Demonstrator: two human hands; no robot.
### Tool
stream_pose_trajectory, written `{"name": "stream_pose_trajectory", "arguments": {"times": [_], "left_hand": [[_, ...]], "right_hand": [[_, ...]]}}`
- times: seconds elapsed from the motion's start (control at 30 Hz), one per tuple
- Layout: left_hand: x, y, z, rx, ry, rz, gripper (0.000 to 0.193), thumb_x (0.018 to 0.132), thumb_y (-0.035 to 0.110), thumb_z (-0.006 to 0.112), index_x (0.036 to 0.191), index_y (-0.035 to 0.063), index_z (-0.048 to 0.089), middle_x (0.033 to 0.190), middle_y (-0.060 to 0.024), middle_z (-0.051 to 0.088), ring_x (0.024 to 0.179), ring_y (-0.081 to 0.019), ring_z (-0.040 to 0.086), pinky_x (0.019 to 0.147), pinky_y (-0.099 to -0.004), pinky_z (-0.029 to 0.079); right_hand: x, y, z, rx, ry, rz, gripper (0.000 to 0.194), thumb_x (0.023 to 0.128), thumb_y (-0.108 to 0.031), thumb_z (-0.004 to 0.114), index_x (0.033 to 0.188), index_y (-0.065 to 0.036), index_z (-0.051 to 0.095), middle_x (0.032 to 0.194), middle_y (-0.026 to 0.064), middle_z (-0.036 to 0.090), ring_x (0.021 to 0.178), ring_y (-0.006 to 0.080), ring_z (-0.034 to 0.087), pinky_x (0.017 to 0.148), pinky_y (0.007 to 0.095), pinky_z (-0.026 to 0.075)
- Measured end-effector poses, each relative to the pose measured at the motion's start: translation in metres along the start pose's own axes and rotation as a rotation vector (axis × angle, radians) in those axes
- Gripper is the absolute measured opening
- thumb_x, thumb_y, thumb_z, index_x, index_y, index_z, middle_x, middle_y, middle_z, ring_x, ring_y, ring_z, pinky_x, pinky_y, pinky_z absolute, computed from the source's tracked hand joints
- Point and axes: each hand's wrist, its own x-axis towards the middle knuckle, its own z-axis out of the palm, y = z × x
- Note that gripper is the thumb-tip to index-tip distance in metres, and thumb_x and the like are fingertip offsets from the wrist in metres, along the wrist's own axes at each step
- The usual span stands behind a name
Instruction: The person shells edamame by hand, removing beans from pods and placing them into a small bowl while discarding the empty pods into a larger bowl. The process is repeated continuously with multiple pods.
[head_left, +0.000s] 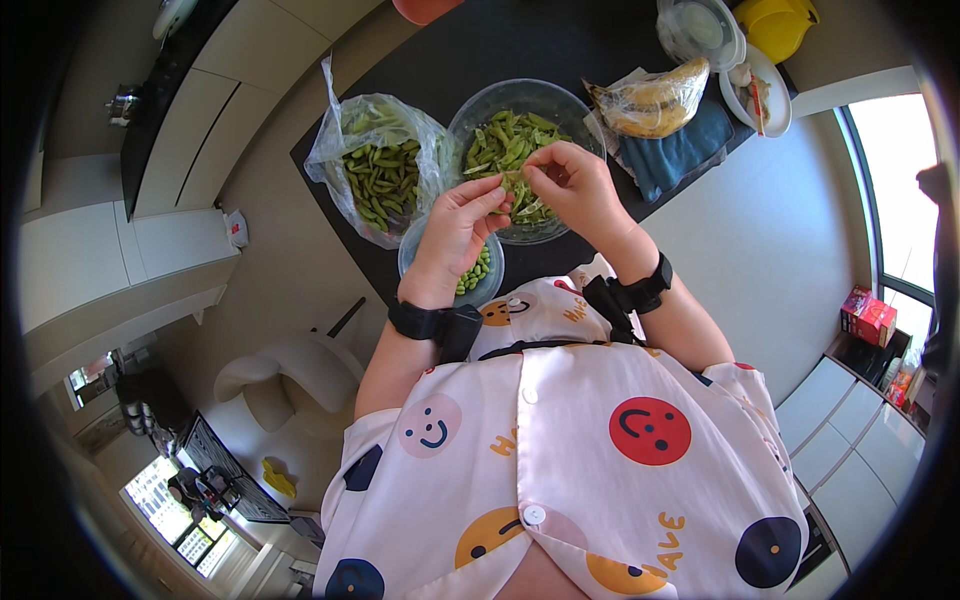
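Note:
Between the fingertips of both hands is a green soybean pod (511, 178), above the large clear bowl. My left hand (469, 225) pinches its left end; my right hand (574, 184) pinches the other end. Under them, the large clear bowl (592, 124) holds many green pods, some looking split. A clear plastic bag (439, 150) of whole pods (379, 180) stands to its left. Below my left hand, a small bowl (491, 281) holds shelled green beans (474, 274), partly hidden by that hand and wrist.
Wrapped bananas (660, 101) lie on a folded blue cloth (679, 150) at the right of the dark table (390, 64). Beyond them are a white dish (780, 112), a clear lidded container (697, 34) and a yellow container (776, 26). A pale chair (289, 375) stands at lower left.

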Motion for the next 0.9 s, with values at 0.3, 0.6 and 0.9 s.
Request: {"name": "stream_pose_trajectory", "arguments": {"times": [0.3, 0.6, 0.9], "left_hand": [[-0.002, 0.003, 0.003, 0.235, -0.012, 0.166, 0.025, 0.093, 0.002, 0.061, 0.118, -0.0012, 0.064, 0.094, -0.0089, 0.069, 0.079, -0.0115, 0.064, 0.072, -0.0220, 0.053], [-0.005, 0.014, 0.016, 0.522, 0.040, 0.304, 0.013, 0.091, 0.004, 0.066, 0.103, -0.0009, 0.063, 0.089, -0.0104, 0.070, 0.077, -0.0130, 0.066, 0.070, -0.0238, 0.054], [-0.006, 0.012, 0.020, 0.601, 0.052, 0.394, 0.011, 0.092, 0.005, 0.065, 0.102, -0.0007, 0.067, 0.087, -0.0062, 0.070, 0.073, -0.0107, 0.065, 0.069, -0.0228, 0.053]], "right_hand": [[0.003, 0.012, 0.000, -0.009, 0.051, 0.037, 0.009, 0.089, -0.006, 0.065, 0.093, 0.001, 0.061, 0.071, 0.0004, 0.060, 0.060, 0.0046, 0.055, 0.055, 0.0204, 0.044], [-0.002, 0.024, -0.003, -0.414, -0.036, -0.148, 0.028, 0.085, -0.009, 0.071, 0.113, -0.006, 0.068, 0.088, 0.0054, 0.057, 0.077, 0.0101, 0.060, 0.070, 0.0221, 0.047], [0.000, 0.006, 0.008, 0.463, -0.150, 0.274, 0.018, 0.088, -0.015, 0.073, 0.097, 0.000, 0.071, 0.086, 0.0007, 0.068, 0.072, 0.0056, 0.057, 0.066, 0.0217, 0.047]]}}
